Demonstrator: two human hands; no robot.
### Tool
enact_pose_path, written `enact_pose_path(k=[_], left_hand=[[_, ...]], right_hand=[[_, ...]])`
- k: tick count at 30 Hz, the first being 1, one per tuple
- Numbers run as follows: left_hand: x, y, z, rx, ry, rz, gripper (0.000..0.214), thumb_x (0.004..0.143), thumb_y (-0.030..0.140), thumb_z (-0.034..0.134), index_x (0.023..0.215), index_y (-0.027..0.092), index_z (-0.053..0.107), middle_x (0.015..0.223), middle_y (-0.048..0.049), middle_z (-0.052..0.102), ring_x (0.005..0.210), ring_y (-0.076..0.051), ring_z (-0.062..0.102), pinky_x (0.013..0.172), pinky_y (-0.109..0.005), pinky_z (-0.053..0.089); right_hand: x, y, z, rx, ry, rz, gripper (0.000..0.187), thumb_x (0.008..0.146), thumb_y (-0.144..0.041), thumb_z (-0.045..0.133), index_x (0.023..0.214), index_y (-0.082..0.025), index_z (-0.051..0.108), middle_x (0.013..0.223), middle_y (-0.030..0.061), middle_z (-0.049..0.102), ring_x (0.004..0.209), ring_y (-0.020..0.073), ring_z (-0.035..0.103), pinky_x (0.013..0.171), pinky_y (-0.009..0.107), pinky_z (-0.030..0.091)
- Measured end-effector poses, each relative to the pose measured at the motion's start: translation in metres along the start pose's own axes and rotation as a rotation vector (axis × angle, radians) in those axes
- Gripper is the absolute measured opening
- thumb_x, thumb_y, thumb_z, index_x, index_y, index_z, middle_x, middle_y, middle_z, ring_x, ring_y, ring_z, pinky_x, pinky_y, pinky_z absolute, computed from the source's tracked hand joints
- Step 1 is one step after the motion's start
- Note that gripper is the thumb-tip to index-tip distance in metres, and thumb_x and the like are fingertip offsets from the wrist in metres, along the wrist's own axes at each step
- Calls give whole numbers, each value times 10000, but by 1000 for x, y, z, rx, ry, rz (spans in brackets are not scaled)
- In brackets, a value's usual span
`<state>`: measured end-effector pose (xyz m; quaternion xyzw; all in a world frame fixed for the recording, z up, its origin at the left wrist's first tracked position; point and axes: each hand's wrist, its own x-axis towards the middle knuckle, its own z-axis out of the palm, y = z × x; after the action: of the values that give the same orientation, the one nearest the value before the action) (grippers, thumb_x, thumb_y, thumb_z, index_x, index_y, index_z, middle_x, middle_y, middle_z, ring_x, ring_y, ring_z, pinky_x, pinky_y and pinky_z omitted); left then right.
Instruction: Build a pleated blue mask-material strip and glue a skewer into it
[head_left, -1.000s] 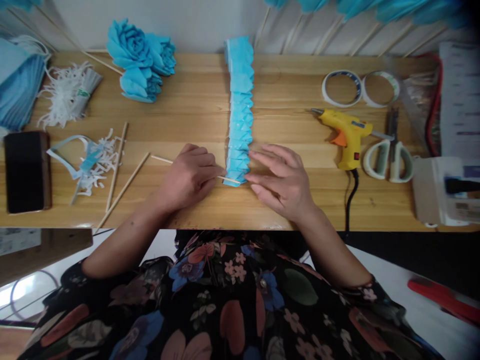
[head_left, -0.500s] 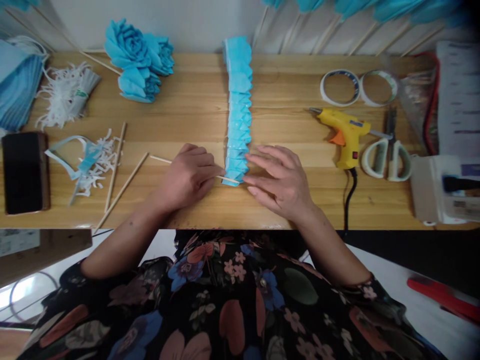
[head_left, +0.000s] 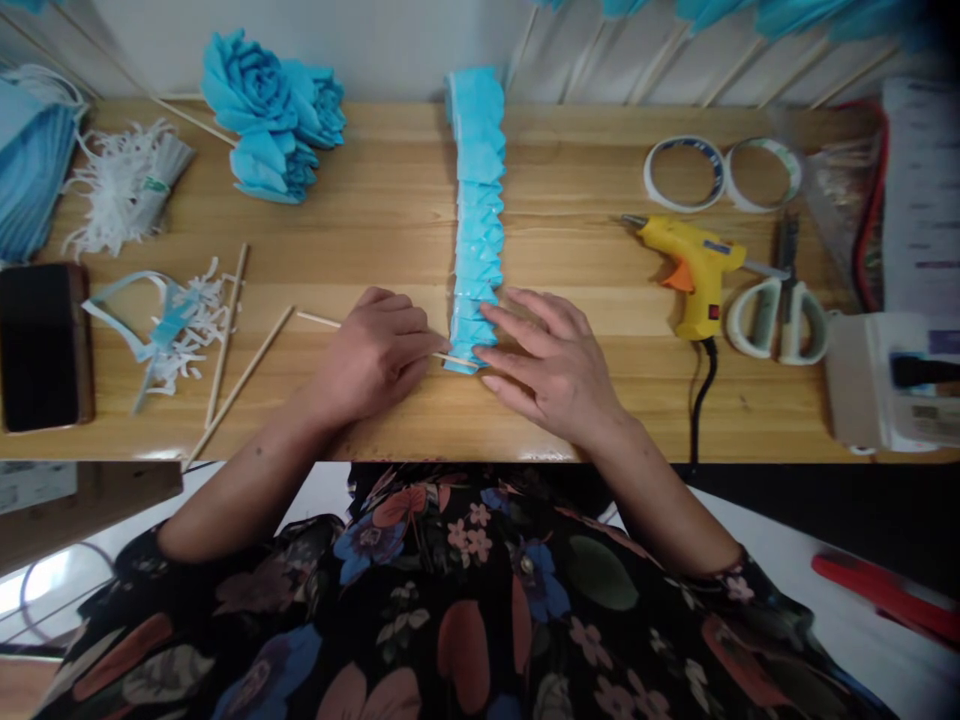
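A long strip of folded light-blue paper petals (head_left: 478, 200) runs from the wall down the middle of the wooden table (head_left: 390, 220). My left hand (head_left: 375, 352) is closed on a thin wooden stick (head_left: 319, 319) whose tip reaches the strip's near end. My right hand (head_left: 551, 362) lies with its fingers stretched out and apart, the fingertips resting on the strip's near end.
Blue paper flowers (head_left: 270, 110) lie at the back left, shredded white paper (head_left: 131, 185) and spare sticks (head_left: 225, 335) to the left, a black phone (head_left: 37, 345) at the far left. A yellow glue gun (head_left: 694, 270), tape rolls (head_left: 684, 172) and scissors (head_left: 780, 315) are on the right.
My right hand has slid a little to the left, onto the near end of the blue strip. My left hand and the stick have stayed in place.
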<state>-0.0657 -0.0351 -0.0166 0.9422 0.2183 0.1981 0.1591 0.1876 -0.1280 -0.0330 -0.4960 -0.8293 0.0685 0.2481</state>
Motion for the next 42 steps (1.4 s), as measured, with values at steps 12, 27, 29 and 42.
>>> enact_pose_path(k=[12,27,29,42], left_hand=[[-1,0,0,22,-9,14,265,972,193,527,977,221,790,759,-40,673,771,-215,596,800,-405,427],[1,3,-5,-76,14,-19,286,985,205,519,996,233,803,787,-39,704,754,-199,597,785,-395,413],[1,3,-4,-70,16,-24,279,990,223,522,993,234,801,787,-41,704,760,-200,597,785,-397,416],[1,3,6,42,11,20,259,1018,234,518,1012,226,776,794,-43,682,787,-210,588,790,-395,416]], right_hand=[[-6,16,-8,147,281,19,241,1020,-345,585,1047,-299,820,1398,26,733,1362,303,614,1126,543,513],[-8,14,-2,96,175,30,210,989,-363,650,1130,-326,801,1473,12,690,1420,335,564,1150,587,471],[-6,10,-1,77,132,-12,234,993,-372,649,1176,-330,788,1519,13,658,1448,335,538,1156,587,456],[1,-3,3,-53,41,-90,300,1030,-410,620,1265,-272,747,1611,68,576,1515,338,462,1208,566,400]])
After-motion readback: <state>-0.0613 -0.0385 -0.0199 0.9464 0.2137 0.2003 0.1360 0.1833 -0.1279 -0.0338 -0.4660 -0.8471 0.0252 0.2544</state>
